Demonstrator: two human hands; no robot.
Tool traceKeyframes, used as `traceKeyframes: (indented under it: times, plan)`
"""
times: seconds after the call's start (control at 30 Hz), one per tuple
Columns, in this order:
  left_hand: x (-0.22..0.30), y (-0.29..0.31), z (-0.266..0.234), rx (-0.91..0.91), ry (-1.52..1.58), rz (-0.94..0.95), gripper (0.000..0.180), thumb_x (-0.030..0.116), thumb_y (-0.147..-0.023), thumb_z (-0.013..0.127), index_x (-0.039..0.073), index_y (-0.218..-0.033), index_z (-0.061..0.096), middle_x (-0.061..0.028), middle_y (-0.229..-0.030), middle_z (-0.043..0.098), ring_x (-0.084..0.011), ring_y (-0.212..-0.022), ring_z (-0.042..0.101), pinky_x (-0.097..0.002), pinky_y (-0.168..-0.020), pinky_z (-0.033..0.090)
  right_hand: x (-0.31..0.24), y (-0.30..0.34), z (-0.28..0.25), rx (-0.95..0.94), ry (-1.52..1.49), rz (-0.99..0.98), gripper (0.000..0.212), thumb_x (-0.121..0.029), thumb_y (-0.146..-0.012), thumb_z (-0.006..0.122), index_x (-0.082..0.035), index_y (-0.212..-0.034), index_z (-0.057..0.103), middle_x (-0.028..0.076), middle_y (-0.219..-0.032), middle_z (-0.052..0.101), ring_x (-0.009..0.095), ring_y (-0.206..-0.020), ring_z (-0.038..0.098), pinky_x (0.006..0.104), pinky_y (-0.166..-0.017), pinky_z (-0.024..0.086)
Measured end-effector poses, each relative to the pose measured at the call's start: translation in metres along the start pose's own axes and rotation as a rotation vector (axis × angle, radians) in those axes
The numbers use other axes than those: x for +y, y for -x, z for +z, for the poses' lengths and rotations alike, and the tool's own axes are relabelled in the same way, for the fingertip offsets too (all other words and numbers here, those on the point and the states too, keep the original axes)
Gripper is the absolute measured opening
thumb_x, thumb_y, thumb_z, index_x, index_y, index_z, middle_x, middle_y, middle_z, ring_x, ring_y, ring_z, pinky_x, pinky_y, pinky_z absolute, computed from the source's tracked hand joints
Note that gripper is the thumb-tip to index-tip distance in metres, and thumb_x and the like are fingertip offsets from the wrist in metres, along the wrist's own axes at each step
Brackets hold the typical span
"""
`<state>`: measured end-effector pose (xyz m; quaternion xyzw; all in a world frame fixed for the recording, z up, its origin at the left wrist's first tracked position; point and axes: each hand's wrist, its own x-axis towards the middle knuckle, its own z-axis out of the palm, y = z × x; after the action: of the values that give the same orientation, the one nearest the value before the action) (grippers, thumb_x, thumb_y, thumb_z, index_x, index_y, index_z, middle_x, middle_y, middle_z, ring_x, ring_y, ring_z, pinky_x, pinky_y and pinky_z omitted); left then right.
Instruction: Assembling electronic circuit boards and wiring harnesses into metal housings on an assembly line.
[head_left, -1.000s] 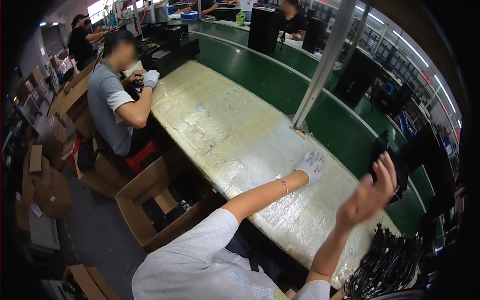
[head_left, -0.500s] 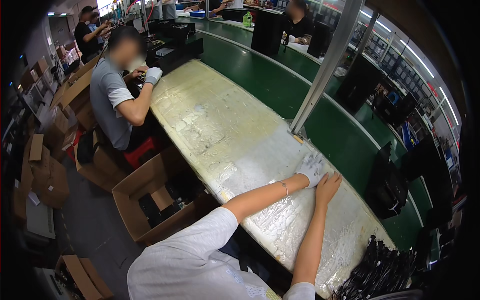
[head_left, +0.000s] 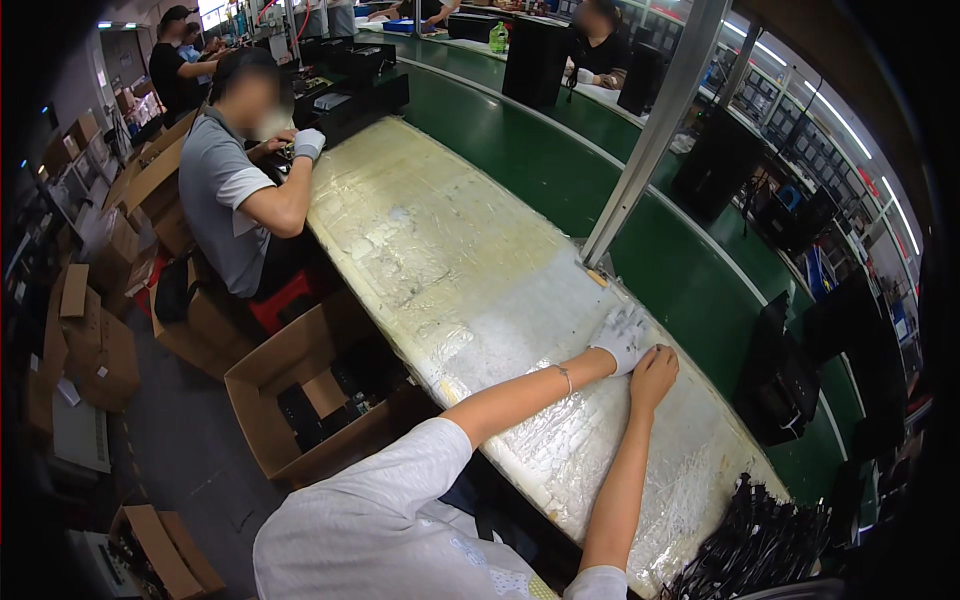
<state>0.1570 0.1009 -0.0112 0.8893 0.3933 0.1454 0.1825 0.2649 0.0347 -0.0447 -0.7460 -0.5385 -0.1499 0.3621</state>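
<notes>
My left hand point(head_left: 621, 338), in a pale glove with dark marks on the fingers, lies flat on the worktable point(head_left: 480, 270) near its far right edge. Its fingers are stretched out. Right beside it is my bare right hand point(head_left: 654, 378), with fingers curled in against the tabletop. A tiny dark spot shows by its fingertips; whether those fingers hold anything is too small to tell. The table has a shiny, worn, film-like covering.
A heap of black cables point(head_left: 760, 540) lies at the table's near right end. A metal post point(head_left: 655, 135) rises at the far edge, beside a green conveyor point(head_left: 690, 260) bearing a black device point(head_left: 775, 375). An open carton point(head_left: 265, 420) stands left. A co-worker point(head_left: 225, 190) sits at the far left.
My right hand's fingers have drawn in from a spread pose and curled. My left hand stays in place. At the back left, a standing person's arms have shifted.
</notes>
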Motion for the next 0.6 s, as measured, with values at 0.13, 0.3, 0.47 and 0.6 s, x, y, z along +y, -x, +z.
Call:
traceKeyframes:
  times: [0.13,0.3,0.47,0.6]
  plan:
    - [-0.0015,0.0005,0.0005,0.001,0.017,0.004,0.065,0.044,-0.096,0.033,0.001,-0.145,0.034,-0.0189,-0.155,0.024,-0.0335,-0.145,0.017,-0.0436,-0.118,0.009,-0.0032,-0.0001,-0.0005,0.002,0.000,0.005,0.024,-0.014,-0.092,0.050,0.004,-0.104,0.060,0.025,-0.116,0.057,0.041,-0.111,0.051,0.0469,-0.095,0.041]
    - [-0.0021,-0.0007,0.0022,0.014,0.029,0.007,0.066,0.044,-0.096,0.034,0.000,-0.145,0.034,-0.0191,-0.155,0.024,-0.0337,-0.145,0.017,-0.0439,-0.117,0.009,-0.0018,-0.0003,-0.0001,0.002,0.003,0.001,0.024,-0.014,-0.091,0.051,0.004,-0.104,0.060,0.025,-0.115,0.057,0.041,-0.110,0.051,0.0468,-0.095,0.041]
    - [-0.0030,-0.0021,0.0065,0.013,0.003,0.008,0.066,0.045,-0.096,0.034,0.001,-0.145,0.033,-0.0191,-0.155,0.024,-0.0337,-0.145,0.017,-0.0441,-0.117,0.009,-0.0015,-0.0011,-0.0003,-0.003,0.001,0.001,0.023,-0.014,-0.091,0.051,0.004,-0.103,0.060,0.025,-0.114,0.057,0.041,-0.110,0.052,0.0467,-0.094,0.041]
    - [-0.0027,-0.0012,0.0048,0.015,0.031,0.003,0.067,0.045,-0.096,0.034,0.001,-0.146,0.032,-0.0184,-0.155,0.023,-0.0334,-0.145,0.017,-0.0441,-0.117,0.009,-0.0021,-0.0007,-0.0005,0.003,0.003,-0.008,0.023,-0.014,-0.091,0.051,0.004,-0.102,0.060,0.025,-0.114,0.058,0.041,-0.110,0.052,0.0466,-0.094,0.041]
